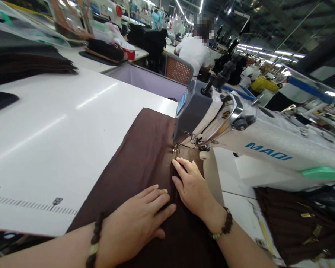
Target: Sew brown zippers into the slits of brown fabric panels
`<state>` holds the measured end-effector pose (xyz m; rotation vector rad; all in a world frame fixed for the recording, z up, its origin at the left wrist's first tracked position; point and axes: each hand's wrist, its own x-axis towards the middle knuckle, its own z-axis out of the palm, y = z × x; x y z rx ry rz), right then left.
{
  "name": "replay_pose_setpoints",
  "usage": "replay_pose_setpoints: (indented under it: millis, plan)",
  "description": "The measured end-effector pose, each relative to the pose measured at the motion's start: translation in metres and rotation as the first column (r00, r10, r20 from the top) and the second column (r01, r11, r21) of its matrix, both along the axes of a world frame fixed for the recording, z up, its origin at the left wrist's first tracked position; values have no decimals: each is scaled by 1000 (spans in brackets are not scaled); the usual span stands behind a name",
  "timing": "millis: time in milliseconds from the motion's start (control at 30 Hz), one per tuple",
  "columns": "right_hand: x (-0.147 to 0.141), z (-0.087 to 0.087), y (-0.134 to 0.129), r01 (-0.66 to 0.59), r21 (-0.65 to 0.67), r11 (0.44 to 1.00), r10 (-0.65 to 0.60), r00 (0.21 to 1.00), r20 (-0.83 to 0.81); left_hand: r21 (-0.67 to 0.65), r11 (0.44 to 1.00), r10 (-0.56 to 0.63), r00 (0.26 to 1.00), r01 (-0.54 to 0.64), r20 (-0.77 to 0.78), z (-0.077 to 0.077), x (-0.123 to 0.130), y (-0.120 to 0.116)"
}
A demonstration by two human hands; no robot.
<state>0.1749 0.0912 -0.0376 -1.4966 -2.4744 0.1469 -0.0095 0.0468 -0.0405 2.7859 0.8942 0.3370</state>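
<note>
A dark brown fabric panel (134, 156) lies across the white table and runs under the presser foot (175, 149) of a sewing machine (257, 137). My left hand (136, 219) rests flat on the fabric, its fingers stretched toward the right. Just in front of the presser foot, my right hand (191, 182) lies on the cloth with fingers extended, the fingertips close to the seam line. Both palms face down, touching the fabric without gripping it. Under the needle area the fabric edge is partly hidden by the machine head.
The white table (44, 149) has a printed ruler scale along its front edge. Stacked dark fabric pieces (25, 59) lie at the back left. Brown fabric with metal zipper pulls (298, 223) sits at the right. A person in white (194, 52) sits beyond, by a chair (178, 69).
</note>
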Motion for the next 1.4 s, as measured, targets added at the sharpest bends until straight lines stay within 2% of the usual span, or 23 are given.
replay_pose_setpoints:
  millis: [167, 367, 567, 767, 1167, 1400]
  plan:
    - [1, -4, 6, 1, 5, 1000, -1, 1000, -28, 6, 1000, -5, 1000, 5, -4, 1, 1, 7]
    - [12, -5, 0, -50, 17, 999, 52, 981, -189, 17, 999, -32, 999, 33, -26, 0, -1, 12]
    - [6, -3, -15, 37, 2, 999, -37, 999, 12, -27, 999, -35, 999, 34, -36, 4, -1, 14]
    - [0, -5, -13, 79, 24, 997, -81, 993, 91, -32, 999, -34, 999, 33, -35, 4, 0, 18]
    - [2, -5, 7, 99, 40, 994, -101, 994, 42, 0, 999, -44, 999, 44, -23, -1, 1, 40]
    - [7, -3, 27, 62, 24, 998, -62, 998, 6, 14, 998, -57, 998, 57, -19, -2, 2, 55]
